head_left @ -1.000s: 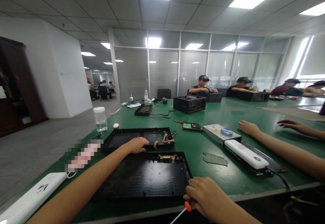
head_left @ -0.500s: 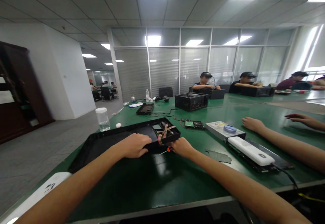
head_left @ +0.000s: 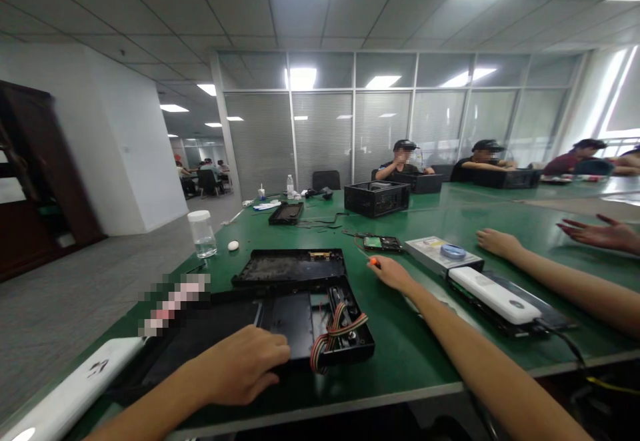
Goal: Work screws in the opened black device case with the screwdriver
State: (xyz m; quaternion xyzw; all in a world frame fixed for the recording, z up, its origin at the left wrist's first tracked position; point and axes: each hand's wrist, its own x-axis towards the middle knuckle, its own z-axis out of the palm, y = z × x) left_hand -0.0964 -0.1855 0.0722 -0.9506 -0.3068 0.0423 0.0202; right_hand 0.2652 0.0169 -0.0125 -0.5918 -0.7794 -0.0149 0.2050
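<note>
**A:** From the head camera, what is the left hand doing?

**B:** The left hand is low and near. Its fingers curl over the near edge of the open black plastic case tray, thumb underneath, gripping it. The tray lies flat on the green table, close to the front edge, with a bundle of red-and-white striped wires looping out at its right end.

**A:** And the right hand?

**B:** The right hand is stretched further out, to the right of the tray and clear of it. It is closed around an orange-handled screwdriver, and only the orange end shows past the fingers.

**A:** What lies around them?

**B:** A second black plastic shell lies just beyond the tray. A clear jar with a white lid stands far left, and a white oblong device lies to the right. Another person's hand rests flat on the table beyond that device.
</note>
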